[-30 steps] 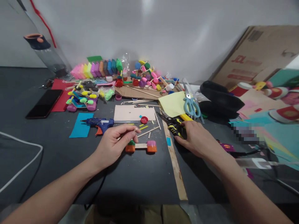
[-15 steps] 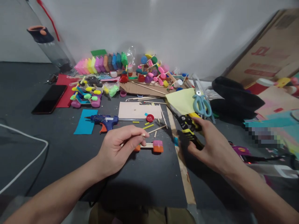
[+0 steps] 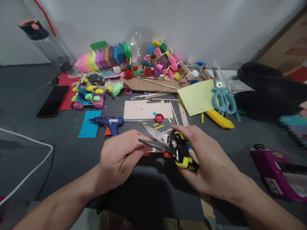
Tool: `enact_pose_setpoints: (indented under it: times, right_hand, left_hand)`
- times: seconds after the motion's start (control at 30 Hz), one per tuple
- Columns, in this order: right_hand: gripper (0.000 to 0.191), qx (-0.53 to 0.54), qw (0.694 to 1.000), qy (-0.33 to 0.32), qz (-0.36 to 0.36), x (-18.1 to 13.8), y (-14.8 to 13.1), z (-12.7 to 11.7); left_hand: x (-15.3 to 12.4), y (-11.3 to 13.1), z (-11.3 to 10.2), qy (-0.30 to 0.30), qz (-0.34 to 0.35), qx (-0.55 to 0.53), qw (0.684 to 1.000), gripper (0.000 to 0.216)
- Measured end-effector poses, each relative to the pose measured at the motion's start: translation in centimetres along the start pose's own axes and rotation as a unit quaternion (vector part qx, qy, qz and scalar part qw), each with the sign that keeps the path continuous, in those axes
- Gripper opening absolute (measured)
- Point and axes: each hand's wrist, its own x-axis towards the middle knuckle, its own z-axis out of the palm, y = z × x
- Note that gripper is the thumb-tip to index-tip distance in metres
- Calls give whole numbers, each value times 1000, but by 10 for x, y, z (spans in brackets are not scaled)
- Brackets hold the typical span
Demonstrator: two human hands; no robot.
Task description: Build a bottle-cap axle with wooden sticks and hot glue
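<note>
My right hand (image 3: 206, 159) is wrapped round the yellow-and-black handles of cutting shears (image 3: 174, 143), whose blades stand apart. The blade tips point left and reach the fingertips of my left hand (image 3: 126, 156). That hand is closed in a pinch on a thin wooden stick, now mostly hidden by the fingers and blades. Just beneath the shears lies a small stick piece with orange ends (image 3: 167, 154), partly covered. A blue glue gun (image 3: 109, 123) rests beyond my left hand, and a red bottle cap (image 3: 159, 118) sits beyond the blades.
Blue-handled scissors (image 3: 223, 99) and a yellow cutter knife (image 3: 220, 119) lie by yellow paper (image 3: 196, 95) at right. Coloured clay packs (image 3: 103, 59) and small clay-and-stick models (image 3: 88, 95) stand at the back. A phone (image 3: 53, 101) and white cable (image 3: 35, 166) are left, a purple device (image 3: 275, 172) right.
My right hand has lifted the shears off the table's right side and brought them left, blades apart, to my left fingertips. My left hand keeps its pinch. The view has shifted slightly.
</note>
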Motion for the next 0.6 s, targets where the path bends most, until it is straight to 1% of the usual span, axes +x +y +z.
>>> enact_pose_setpoints:
  times: [0.13,0.27,0.53,0.6]
  right_hand:
    - [65,14,1000,-19,2,-6,0,1]
    - [59,13,1000,-26,1,-8,-1,2]
    - [60,-62,998,-22,-23,-12,-2,3]
    - [57,-73,997,-13,-27,-13,0,4]
  left_hand:
    - [1,0,0,-3,22,11,1000,20]
    - [2,0,2,1,31,28,999,20]
    - [0,0,4,2,28,41,999,22]
    - [1,1,5,3,22,37,999,22]
